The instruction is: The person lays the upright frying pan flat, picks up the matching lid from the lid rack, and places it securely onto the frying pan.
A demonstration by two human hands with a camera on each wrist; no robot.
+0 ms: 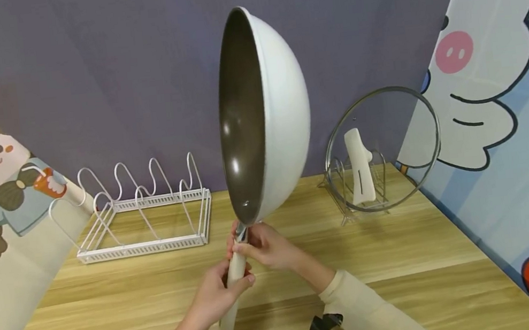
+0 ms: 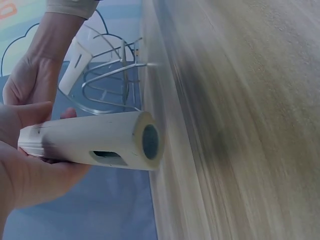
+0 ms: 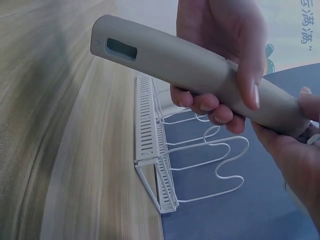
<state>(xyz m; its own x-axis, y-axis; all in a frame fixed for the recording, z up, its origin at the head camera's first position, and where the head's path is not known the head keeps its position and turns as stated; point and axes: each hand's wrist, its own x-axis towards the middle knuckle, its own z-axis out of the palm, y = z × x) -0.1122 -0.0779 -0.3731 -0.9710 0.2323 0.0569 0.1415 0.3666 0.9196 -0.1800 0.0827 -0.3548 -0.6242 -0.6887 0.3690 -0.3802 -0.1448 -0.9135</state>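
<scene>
Nearest, a small black clip-like piece (image 1: 326, 326) lies on the wooden table (image 1: 427, 282). Left hand (image 1: 219, 290) wraps the wok's cream handle (image 1: 234, 292) low down; right hand (image 1: 265, 246) curls round it near the metal neck. The wok (image 1: 261, 117) stands on edge in the air above the table — dark inside facing left. Behind: white wire rack (image 1: 143, 210) left, glass lid (image 1: 381, 150) upright in a metal stand right — purple wall (image 1: 114, 68), cartoon panels at both sides.
</scene>
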